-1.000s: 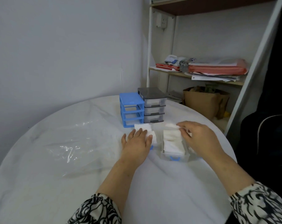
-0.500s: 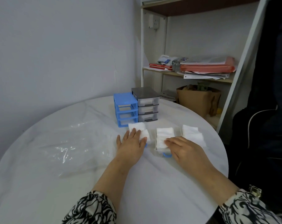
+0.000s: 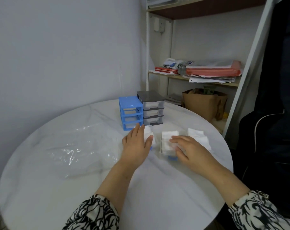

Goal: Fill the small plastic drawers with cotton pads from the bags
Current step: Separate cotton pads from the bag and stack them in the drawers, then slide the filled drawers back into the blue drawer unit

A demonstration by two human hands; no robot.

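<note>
On the round white marble-look bench [image 3: 157, 188], the left hand [image 3: 136, 146] lies flat with fingers spread and straight, its grip holding nothing; it presses down on a clear plastic drawer with a blue handle [image 3: 150, 138], packed with white cotton pads. The right hand [image 3: 189, 151] rests loosely curved, fingers apart, on top of a second clear drawer of white cotton pads [image 3: 167, 143] – its grip is not closed around the drawer. Just beyond and to the right of that hand sits a loose stack of white square cotton pads [image 3: 197, 136]. Beyond the left hand's fingertips stands a blue plastic three-slot drawer frame [image 3: 130, 112], its slots empty, touching a grey-framed mini chest of three clear drawers [image 3: 151, 110] – all three pushed in. To the left of the left hand lies a crumpled clear plastic bag [image 3: 77, 146], flat on the bench.
</note>
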